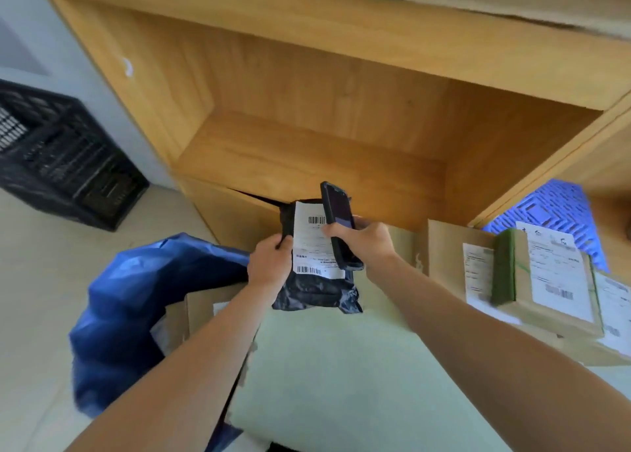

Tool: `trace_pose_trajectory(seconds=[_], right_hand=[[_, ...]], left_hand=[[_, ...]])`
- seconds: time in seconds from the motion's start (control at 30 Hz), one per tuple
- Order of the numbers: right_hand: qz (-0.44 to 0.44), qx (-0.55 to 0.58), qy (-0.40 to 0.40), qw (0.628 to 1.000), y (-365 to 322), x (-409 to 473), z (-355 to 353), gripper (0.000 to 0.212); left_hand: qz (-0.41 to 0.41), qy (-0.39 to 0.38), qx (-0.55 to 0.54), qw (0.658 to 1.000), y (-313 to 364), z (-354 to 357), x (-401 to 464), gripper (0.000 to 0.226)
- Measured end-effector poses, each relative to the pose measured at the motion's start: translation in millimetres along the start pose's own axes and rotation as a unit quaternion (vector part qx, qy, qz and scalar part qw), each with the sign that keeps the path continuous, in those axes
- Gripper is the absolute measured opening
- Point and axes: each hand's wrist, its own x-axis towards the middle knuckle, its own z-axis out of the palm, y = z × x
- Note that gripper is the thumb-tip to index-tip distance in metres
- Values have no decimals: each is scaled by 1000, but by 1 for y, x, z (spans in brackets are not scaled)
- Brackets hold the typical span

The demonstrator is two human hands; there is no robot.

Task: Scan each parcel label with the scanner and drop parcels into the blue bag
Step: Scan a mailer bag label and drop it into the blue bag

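you held the black plastic mailer parcel (316, 289) above the pale table (341, 376), scanner over its label.
your left hand (268, 265) gripped the parcel's left edge; your right hand (363, 241) clasped the dark handheld scanner (336, 223) against the white label (312, 243); the crumpled blue bag (136, 301) sat left.

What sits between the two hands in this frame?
In the head view, a black plastic mailer parcel with a white barcode label sits between them: left hand grips its left edge, right hand holds a dark handheld scanner over the label.

Scanner (338, 226) covers label (316, 243) right edge; label print blurred, unreadable; blue bag (136, 298) interior hidden.
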Motion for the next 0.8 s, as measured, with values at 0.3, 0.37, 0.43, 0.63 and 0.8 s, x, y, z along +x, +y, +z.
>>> trace_pose_trajectory(seconds=[0.3, 0.37, 0.43, 0.63, 0.8], right_hand=[[27, -66, -111, 991, 25, -17, 172, 34], [30, -77, -127, 988, 31, -20, 193, 36], [39, -86, -136, 986, 39, -23, 212, 38], [73, -132, -118, 982, 56, -19, 240, 54], [12, -220, -116, 968, 56, -15, 228, 49]], left_hand=[[-100, 93, 26, 990, -108, -114, -10, 36], [-108, 103, 12, 989, -127, -126, -14, 37], [-122, 107, 10, 987, -145, -135, -17, 37], [-163, 60, 12, 985, -168, -145, -13, 26], [-173, 69, -9, 982, -165, -150, -5, 57]])
